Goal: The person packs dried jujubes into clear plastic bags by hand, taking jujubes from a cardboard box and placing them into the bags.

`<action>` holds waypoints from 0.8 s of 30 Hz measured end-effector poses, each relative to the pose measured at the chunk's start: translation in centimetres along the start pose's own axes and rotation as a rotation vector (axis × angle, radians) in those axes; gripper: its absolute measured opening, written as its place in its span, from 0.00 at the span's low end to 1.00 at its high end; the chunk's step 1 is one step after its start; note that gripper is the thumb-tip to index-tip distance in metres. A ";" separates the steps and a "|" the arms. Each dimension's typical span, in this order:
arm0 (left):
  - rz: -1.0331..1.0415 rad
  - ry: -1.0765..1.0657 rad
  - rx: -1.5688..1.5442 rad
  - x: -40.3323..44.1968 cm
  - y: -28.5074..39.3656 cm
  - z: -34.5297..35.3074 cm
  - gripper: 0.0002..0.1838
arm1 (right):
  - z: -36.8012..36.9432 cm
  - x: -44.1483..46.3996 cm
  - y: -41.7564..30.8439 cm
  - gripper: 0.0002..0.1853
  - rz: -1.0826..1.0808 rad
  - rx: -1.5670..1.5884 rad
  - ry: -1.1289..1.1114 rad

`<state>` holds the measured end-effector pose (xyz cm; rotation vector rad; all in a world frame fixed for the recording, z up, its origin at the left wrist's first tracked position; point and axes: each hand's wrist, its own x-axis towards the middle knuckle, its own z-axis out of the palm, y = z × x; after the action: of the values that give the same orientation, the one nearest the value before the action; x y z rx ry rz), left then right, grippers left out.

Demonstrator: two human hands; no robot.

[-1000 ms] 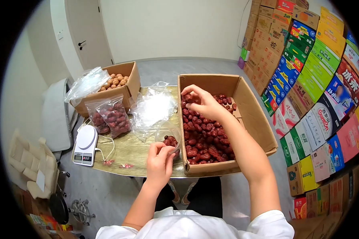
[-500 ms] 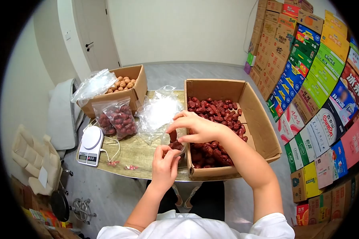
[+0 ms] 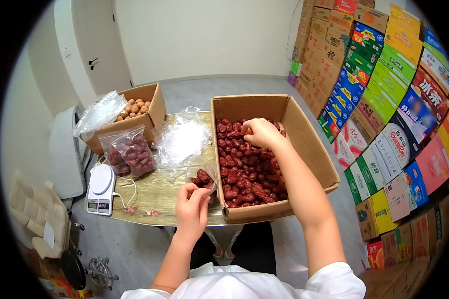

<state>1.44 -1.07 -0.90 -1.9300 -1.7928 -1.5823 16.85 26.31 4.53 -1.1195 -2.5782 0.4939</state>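
Note:
My left hand (image 3: 192,207) grips the near rim of a clear plastic bag (image 3: 200,169), its mouth turned up and some red dates (image 3: 202,178) inside. Just right of it stands a large open cardboard box (image 3: 312,142) with a deep layer of red dates (image 3: 242,172). My right hand (image 3: 259,133) is inside this box, its fingers bent and drawn together at the surface of the dates. Whether a date is between those fingertips is hidden.
Left on the table (image 3: 157,197) are a white scale (image 3: 102,187) with a cable, filled date bags (image 3: 134,152), empty clear bags (image 3: 183,138) and a box of walnuts (image 3: 157,107). Stacked cartons (image 3: 384,129) line the right wall; a beige chair (image 3: 37,209) stands at the left.
From over the bag, my right hand has gone back into the date box. More dates show in the bag than a second ago. The whole view has shifted slightly.

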 end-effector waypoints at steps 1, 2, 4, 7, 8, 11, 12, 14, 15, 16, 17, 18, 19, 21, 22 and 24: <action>-0.007 0.000 -0.007 0.0 0.0 0.0 0.12 | 0.2 -0.1 0.4 0.14 0.065 -0.073 -0.082; -0.014 -0.001 -0.013 0.0 0.0 0.0 0.12 | 0.4 0.0 0.7 0.14 0.072 -0.073 -0.082; -0.044 -0.007 -0.033 -0.1 0.2 0.0 0.12 | 0.6 0.0 0.9 0.15 0.104 -0.229 -0.291; -0.032 0.000 -0.022 -0.1 0.0 0.1 0.13 | 1.2 0.1 1.0 0.17 0.152 -0.294 -0.423; 0.010 0.010 0.009 0.0 0.0 0.1 0.13 | 1.7 0.3 1.4 0.17 0.178 -0.334 -0.479; 0.021 0.010 0.014 0.0 -0.1 0.2 0.13 | 2.3 0.3 1.1 0.25 0.232 -0.396 -0.538; 0.021 0.007 0.012 0.0 0.0 0.2 0.13 | 2.3 0.2 0.7 0.28 0.283 -0.422 -0.552; 0.002 0.002 0.002 0.0 0.0 0.3 0.13 | 2.5 0.2 0.2 0.33 0.311 -0.452 -0.555; 0.001 0.002 0.002 -0.1 0.0 0.3 0.13 | 2.7 0.1 0.0 0.33 0.327 -0.456 -0.548; 0.006 0.002 0.009 -0.1 0.0 0.3 0.13 | 2.9 0.1 -0.1 0.34 0.343 -0.460 -0.541; 0.010 0.003 0.017 -0.1 -0.1 0.3 0.13 | 3.1 0.1 -0.1 0.35 0.344 -0.463 -0.543; 0.009 0.003 0.018 -0.1 -0.1 0.3 0.13 | 3.3 0.1 -0.1 0.35 0.344 -0.462 -0.544; 0.011 0.006 0.014 -0.1 -0.2 0.3 0.13 | 3.3 0.1 -0.1 0.34 0.344 -0.465 -0.559; 0.013 0.010 0.011 -0.1 -0.3 0.3 0.13 | 3.6 0.2 0.0 0.34 0.345 -0.468 -0.575; 0.016 0.011 0.012 -0.1 -0.3 0.3 0.13 | 3.8 0.2 0.1 0.33 0.348 -0.467 -0.563; 0.018 0.012 0.013 -0.1 -0.3 0.3 0.13 | 4.1 0.4 0.3 0.32 0.351 -0.465 -0.553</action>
<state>1.42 -0.87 -1.26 -1.9212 -1.7709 -1.5696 15.24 25.99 0.80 -1.8332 -3.0790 0.3106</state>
